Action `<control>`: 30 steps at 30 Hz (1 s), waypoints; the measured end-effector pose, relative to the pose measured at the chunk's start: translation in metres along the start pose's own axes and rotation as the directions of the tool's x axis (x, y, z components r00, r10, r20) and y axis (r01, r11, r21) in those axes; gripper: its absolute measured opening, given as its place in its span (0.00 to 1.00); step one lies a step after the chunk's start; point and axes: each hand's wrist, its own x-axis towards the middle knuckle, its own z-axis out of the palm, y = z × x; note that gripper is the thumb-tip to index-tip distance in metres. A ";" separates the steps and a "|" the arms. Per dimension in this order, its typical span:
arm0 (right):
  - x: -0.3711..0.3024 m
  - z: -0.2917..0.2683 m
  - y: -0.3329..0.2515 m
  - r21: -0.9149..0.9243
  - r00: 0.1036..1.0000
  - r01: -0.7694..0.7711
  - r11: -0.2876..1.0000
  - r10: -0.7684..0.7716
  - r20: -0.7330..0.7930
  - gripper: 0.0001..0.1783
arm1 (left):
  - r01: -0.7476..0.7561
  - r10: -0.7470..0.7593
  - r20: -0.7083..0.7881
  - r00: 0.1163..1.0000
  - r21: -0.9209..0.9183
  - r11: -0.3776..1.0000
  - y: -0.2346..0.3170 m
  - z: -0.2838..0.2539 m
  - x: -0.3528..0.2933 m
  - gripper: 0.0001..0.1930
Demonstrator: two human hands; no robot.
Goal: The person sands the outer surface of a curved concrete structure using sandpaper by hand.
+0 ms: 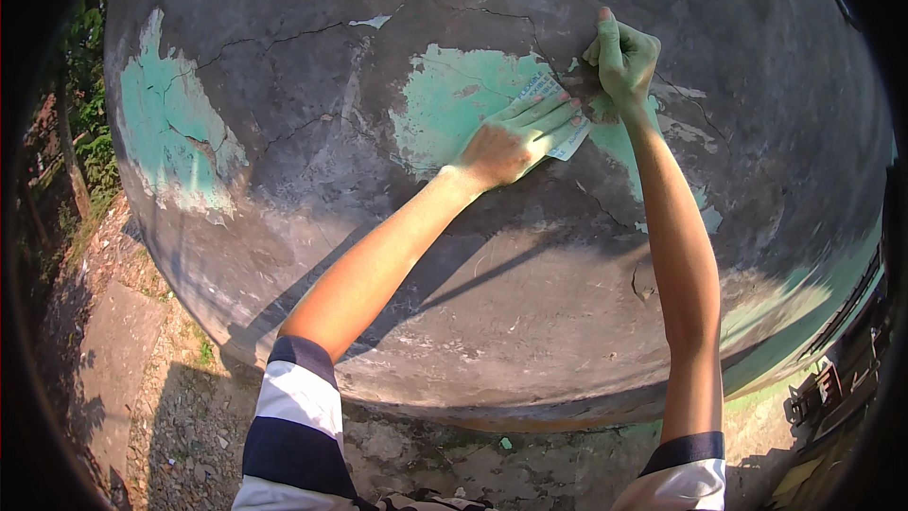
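Observation:
My left hand (511, 144) lies with fingers stretched out over a small pale sheet with blue print (566, 144), pressing it flat against the wall (454, 270). The sheet's edges show above and below the fingers; its underside is hidden. A patch of mint-green paint (440, 99) spreads beside and behind this hand on the grey, cracked surface. Higher up and to the right, my right hand (626, 61) is closed in a fist near the wall, thumb pointing up. Whatever its fingers hold, if anything, cannot be made out. Another green paint patch (619, 147) shows below it.
A larger green patch (175, 123) with ragged edges marks the wall at left. Cracks run across the upper wall. Stony ground (199, 435) meets the wall's foot. Plants (90, 132) grow at far left, and dark clutter (828, 393) stands at lower right.

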 end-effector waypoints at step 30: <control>-0.012 0.009 -0.014 -0.164 0.981 0.122 0.979 -0.143 -0.128 0.24 | 0.366 -0.355 -0.169 0.920 0.041 0.930 0.035 0.019 -0.042 0.31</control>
